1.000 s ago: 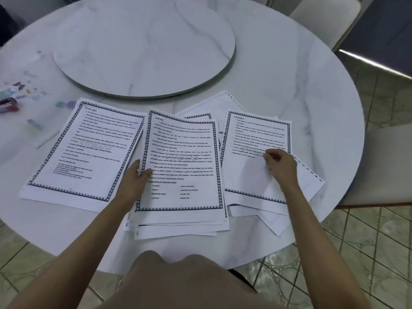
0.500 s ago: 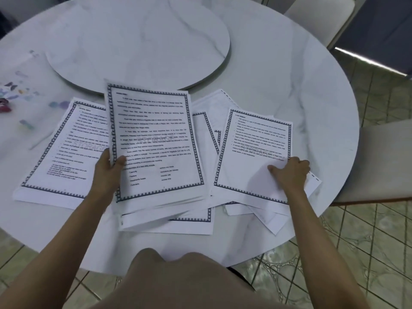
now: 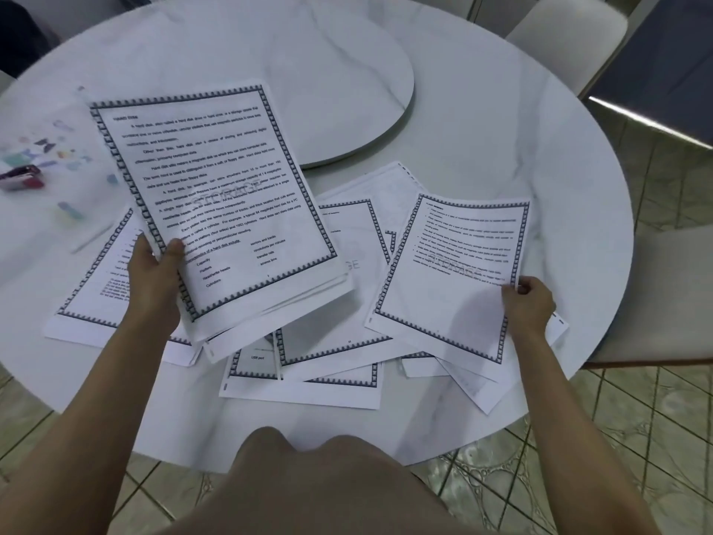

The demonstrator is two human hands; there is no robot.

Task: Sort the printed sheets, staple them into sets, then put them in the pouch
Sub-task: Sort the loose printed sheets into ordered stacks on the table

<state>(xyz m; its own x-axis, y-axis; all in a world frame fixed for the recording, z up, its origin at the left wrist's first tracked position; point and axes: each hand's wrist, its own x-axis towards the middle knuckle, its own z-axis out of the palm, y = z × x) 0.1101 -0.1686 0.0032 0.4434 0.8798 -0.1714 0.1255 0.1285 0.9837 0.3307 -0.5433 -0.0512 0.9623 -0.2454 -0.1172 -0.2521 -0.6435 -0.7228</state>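
Head view: two hands, left (image 3: 154, 279) tight round one stack (image 3: 216, 195), right (image 3: 528, 307) round one sheet (image 3: 451, 295)

The left hand (image 3: 154, 272) lifted the middle stack of sheets (image 3: 216, 202) off the table; the right hand (image 3: 528, 303) moved to the right sheet's (image 3: 455, 272) edge.

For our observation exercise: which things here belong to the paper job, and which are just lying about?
Belongs: white printed sheets with dark patterned borders, some in left hand and right hand; dark red stapler; blurred clear pouch, it seems, with coloured patches.
Lying about: round marble turntable; pale upholstered chair.
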